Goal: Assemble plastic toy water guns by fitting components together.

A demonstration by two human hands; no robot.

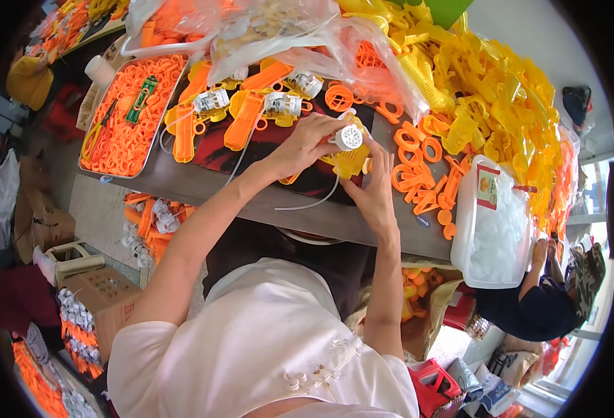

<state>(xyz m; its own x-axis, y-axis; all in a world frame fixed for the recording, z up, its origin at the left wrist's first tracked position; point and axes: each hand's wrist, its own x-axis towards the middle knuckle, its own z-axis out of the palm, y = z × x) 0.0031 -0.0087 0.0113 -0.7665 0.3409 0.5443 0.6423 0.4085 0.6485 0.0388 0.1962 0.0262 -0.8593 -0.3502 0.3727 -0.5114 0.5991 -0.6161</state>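
Over the table's near edge, both hands work on one piece. My left hand (305,148) is closed, its fingertips pinching a white round part (349,138) with a patterned face. The part sits against a yellow plastic shell (351,161), which my right hand (374,191) grips from the right side with thumb and fingers. A thin pale tube (314,205) hangs from the shell and curves left. Just left and behind lie several orange-and-yellow toy-gun assemblies (246,120) with white-grey mechanisms. My fingers cover some of the join between the white part and the shell.
At left a metal tray (144,161) holds small orange rings, with green-handled cutters (142,99) on top. Loose orange parts (418,164) lie to the right, beside a white tub (466,240). Yellow shells (488,90) pile up behind; a clear plastic bag (307,42) stands at the back.
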